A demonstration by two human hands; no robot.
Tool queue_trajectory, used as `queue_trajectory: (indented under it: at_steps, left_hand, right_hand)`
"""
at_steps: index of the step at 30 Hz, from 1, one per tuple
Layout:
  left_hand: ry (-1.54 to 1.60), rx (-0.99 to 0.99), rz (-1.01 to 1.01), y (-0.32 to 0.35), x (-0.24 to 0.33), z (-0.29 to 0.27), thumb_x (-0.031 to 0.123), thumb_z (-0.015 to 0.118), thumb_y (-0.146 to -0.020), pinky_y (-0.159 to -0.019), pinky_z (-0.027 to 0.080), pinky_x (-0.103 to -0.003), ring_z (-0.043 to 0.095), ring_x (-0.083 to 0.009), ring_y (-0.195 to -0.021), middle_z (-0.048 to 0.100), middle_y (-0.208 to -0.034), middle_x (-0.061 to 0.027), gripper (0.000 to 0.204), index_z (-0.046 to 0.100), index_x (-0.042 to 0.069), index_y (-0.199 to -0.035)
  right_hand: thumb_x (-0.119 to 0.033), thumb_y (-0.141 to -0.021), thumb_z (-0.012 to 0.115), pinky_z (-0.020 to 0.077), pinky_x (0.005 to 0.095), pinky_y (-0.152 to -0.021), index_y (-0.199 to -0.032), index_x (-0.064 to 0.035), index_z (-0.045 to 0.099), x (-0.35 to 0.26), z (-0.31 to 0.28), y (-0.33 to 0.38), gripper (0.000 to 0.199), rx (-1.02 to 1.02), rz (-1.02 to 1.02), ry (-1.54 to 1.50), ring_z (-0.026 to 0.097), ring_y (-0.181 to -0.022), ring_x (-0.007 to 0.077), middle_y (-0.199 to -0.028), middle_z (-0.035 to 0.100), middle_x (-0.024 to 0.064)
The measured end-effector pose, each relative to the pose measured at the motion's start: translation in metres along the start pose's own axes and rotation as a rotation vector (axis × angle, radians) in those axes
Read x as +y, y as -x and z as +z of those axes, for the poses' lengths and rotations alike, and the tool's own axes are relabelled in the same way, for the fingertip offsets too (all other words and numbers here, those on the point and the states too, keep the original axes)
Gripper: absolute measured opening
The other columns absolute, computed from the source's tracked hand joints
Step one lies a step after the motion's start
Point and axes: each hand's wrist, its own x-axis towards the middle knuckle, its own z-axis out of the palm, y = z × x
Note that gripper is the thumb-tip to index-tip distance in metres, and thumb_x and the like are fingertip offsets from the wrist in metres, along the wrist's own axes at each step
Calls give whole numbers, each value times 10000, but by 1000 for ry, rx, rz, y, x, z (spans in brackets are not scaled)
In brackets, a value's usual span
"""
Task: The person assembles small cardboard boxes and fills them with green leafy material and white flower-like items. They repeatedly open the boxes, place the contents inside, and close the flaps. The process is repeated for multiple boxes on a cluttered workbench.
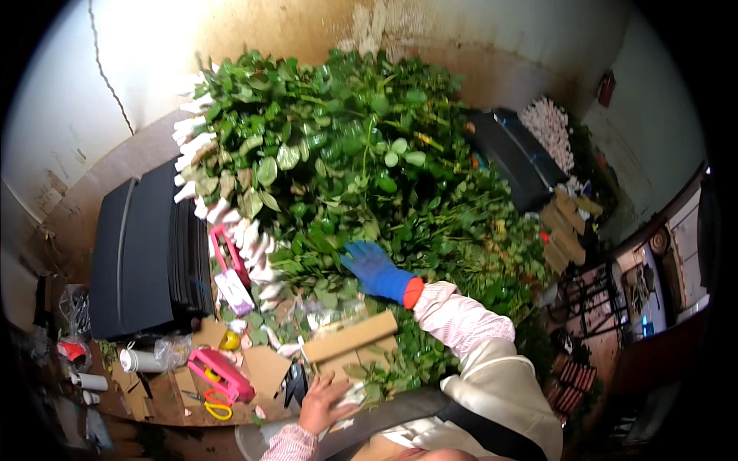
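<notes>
Heap of leafy green stems piled across the bench, white-wrapped ends along its left edge

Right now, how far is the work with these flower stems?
Done: some bunches lie with heads wrapped in white at the pile's left edge. In hand: the blue-gloved right hand reaches into the loose green stems; the bare left hand rests on white wrapping on the table. Left: most of the pile looks unsorted.

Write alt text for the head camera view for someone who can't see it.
A person's right hand in a blue glove reaches into a big pile of leafy green stems, while the bare left hand rests on the cluttered table near a pink tool.
</notes>
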Motion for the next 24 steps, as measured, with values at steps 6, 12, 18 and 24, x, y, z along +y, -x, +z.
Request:
queue_trajectory:
  at_steps: [6,12,18,24]
  left_hand:
    - [20,-4,-78,2,8,-3,311,887,-754,-1181,324,-575,545,-359,-1352,706,-1287,-56,511,730,169,-1219]
    - [5,-16,-67,-2,10,-3,314,884,-755,-1183,326,-567,540,-359,-1356,702,-1296,-51,515,728,167,-1224]
    - [22,-13,-70,-4,14,-6,287,892,-748,-1184,315,-573,534,-360,-1365,717,-1266,-64,504,730,148,-1204]
    - [38,-9,-77,-3,12,-6,284,890,-750,-1189,310,-568,524,-351,-1376,711,-1278,-64,509,727,145,-1212]
  right_hand:
    - [-251,-857,664,539,447,-885,-1200,-154,693,7,-12,90,357,-605,-10,-368,699,-1041,310,-1158,717,136]
    - [-330,-925,599,542,442,-887,-1191,-144,696,28,-56,86,339,-696,158,-250,712,-1007,292,-1094,734,134]
    - [-522,-911,644,525,449,-943,-1382,-93,528,37,-34,29,647,-554,602,-240,660,-1119,332,-1284,616,189]
    - [-408,-906,650,529,434,-935,-1483,-107,454,10,-31,29,680,-92,477,-354,657,-1105,339,-1334,599,180]
